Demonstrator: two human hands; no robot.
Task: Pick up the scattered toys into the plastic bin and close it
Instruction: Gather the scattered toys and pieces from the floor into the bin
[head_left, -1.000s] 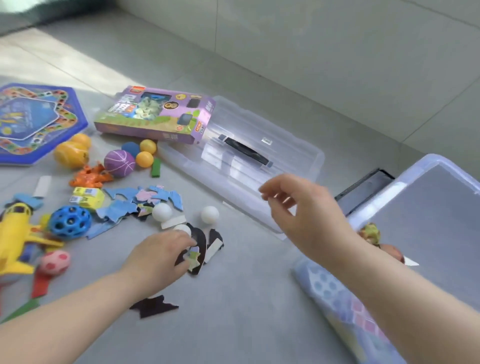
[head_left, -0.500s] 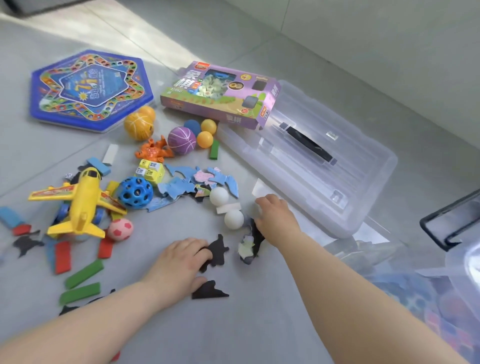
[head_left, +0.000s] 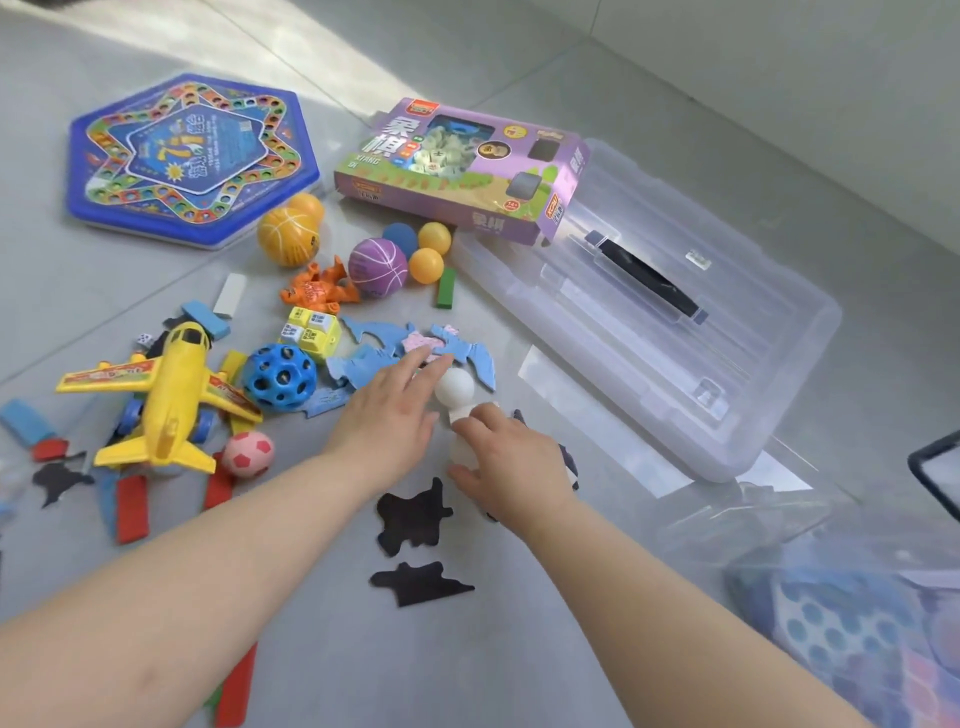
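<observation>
White smooth balls (head_left: 455, 387) — right hand (head_left: 511, 465) curled over one, left hand (head_left: 387, 415) flat.

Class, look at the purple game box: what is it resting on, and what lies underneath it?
The purple game box rests partly on the clear bin lid, its right end overlapping the lid's corner. Whatever lies beneath the box is hidden.

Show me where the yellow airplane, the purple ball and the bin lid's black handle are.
yellow airplane (head_left: 174, 384): head view, on the middle of its body.
purple ball (head_left: 377, 267): head view, on its centre.
black handle (head_left: 647, 281): head view, on the middle of the bar.
</observation>
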